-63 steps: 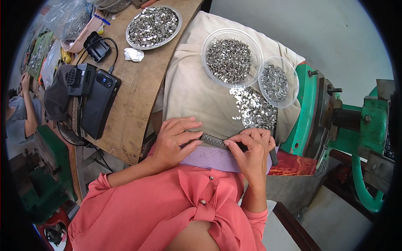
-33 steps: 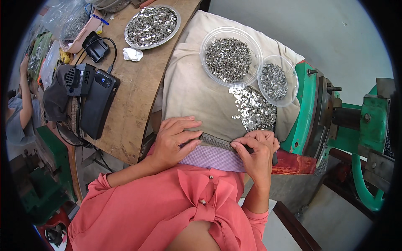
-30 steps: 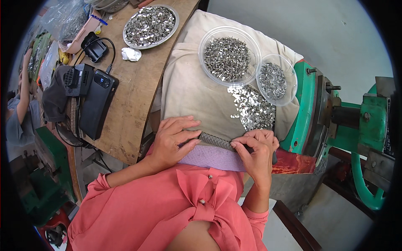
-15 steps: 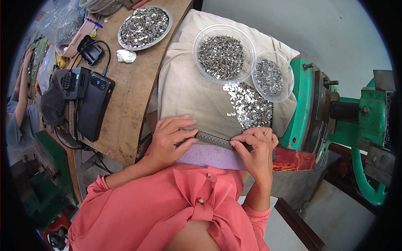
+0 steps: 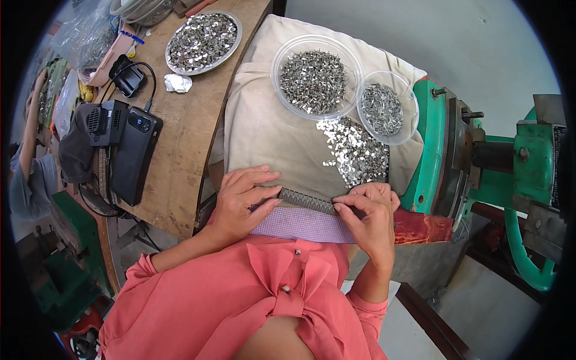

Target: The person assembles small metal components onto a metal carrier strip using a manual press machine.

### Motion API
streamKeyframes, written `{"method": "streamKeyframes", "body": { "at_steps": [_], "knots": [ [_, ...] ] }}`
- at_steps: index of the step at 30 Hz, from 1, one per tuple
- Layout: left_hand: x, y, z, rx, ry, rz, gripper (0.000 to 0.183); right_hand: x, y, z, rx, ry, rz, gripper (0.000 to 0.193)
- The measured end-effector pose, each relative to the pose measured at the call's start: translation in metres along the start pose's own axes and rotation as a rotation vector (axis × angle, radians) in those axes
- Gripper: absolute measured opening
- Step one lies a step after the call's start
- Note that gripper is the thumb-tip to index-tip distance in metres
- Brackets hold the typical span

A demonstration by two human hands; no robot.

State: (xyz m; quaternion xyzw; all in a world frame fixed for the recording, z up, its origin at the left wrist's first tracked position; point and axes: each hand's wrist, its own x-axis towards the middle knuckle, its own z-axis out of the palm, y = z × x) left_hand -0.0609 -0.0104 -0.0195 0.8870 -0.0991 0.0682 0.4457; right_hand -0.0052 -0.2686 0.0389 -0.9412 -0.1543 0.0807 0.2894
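A dark metal strip with a row of small, regular links or teeth (image 5: 307, 201) lies crosswise in front of me, along the near edge of the beige cloth (image 5: 270, 141). My left hand (image 5: 245, 201) pinches its left end between thumb and fingers. At the other end, my right hand (image 5: 371, 216) is closed, thumb and index fingertip together on the strip; any small piece between them is hidden. Just below runs a lilac checked cloth (image 5: 300, 225). Beyond my right hand spreads a loose pile of small shiny metal pieces (image 5: 357, 153).
A round clear tub (image 5: 315, 81) of metal pieces and a smaller clear tub (image 5: 382, 109) of thin pins stand on the cloth. Right is a green machine (image 5: 423, 147). The wooden table (image 5: 189, 132) holds a heaped plate (image 5: 203, 42) and black power bank (image 5: 137, 156). Another person (image 5: 33, 174) sits far left.
My right hand has shifted slightly to the right along the strip, and a little more of it shows. My left hand keeps its grip.
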Motion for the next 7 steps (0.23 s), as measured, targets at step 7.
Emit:
{"method": "streamKeyframes", "body": {
  "at_steps": [7],
  "knots": [
    [-0.0006,0.0002,-0.0005,0.003,-0.008,-0.011,0.028,-0.0002,0.0014,0.0001,0.001,0.007,0.009,0.015]
  ]
}}
